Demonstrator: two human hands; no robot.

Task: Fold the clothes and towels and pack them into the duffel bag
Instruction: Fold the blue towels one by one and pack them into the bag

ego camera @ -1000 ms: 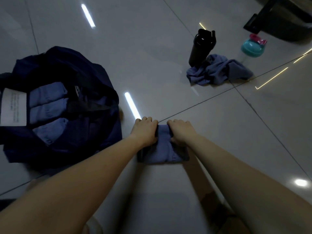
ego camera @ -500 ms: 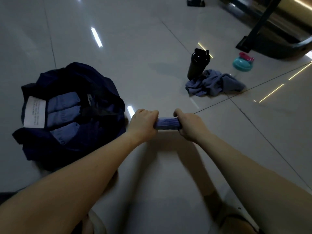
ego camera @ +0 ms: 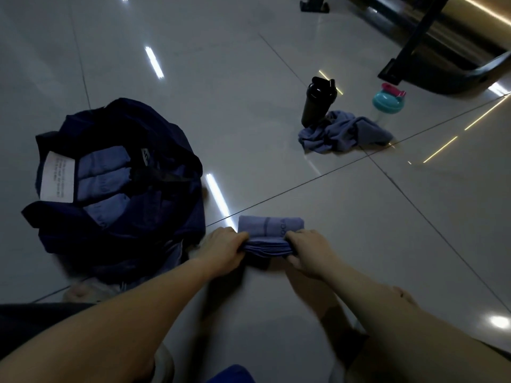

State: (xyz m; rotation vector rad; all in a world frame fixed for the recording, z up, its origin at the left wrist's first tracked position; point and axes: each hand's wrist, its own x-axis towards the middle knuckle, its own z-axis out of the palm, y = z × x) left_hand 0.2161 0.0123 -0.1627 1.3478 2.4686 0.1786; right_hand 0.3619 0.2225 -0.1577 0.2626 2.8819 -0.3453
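Note:
A folded blue towel (ego camera: 269, 230) lies on the tiled floor in front of me. My left hand (ego camera: 224, 251) grips its near left edge and my right hand (ego camera: 309, 251) grips its near right edge, fingers curled round the stacked layers. The navy duffel bag (ego camera: 154, 217) stands open to the left, with three folded blue towels (ego camera: 103, 179) side by side inside it. A crumpled blue cloth (ego camera: 343, 132) lies on the floor at the far right.
A black shaker bottle (ego camera: 318, 105) stands against the crumpled cloth. A teal bottle with a pink lid (ego camera: 387, 102) stands to its right. Dark equipment legs (ego camera: 414, 45) rise at the top right. A white label (ego camera: 56, 176) shows inside the bag.
The towel was held as a narrow strip between both hands; now it lies folded over on the floor with both hands gripping its near edge. The view has shifted.

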